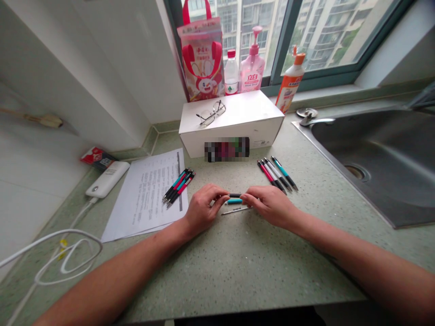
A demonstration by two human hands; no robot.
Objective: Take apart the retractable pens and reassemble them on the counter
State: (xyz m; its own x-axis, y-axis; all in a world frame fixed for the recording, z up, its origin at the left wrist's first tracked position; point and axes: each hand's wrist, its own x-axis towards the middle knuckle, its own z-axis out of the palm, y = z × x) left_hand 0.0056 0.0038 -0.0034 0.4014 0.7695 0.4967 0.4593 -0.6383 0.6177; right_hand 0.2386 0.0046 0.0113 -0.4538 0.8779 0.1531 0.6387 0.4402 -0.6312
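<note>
My left hand (205,204) and my right hand (270,204) meet over the middle of the counter. Both are closed in a pinch, one at each end of a short black pen piece (234,195). Just below it lies a teal pen barrel (234,202), its right end hidden by my right fingers. Nearer to me, a thin silvery pen refill (235,211) rests on the counter, partly under my right hand. Several pens (178,186) lie bunched on the paper to the left. To the right, more pens (272,176) lie in a slanted row: red, black, silver and teal.
A white box (234,124) carrying glasses (211,113) stands at the back. Printed sheets (136,199) lie left, beside a white power bank (108,179) with a cable (68,233). Bottles and a pink bag (204,68) stand behind the box. A metal sink (374,149) is on the right.
</note>
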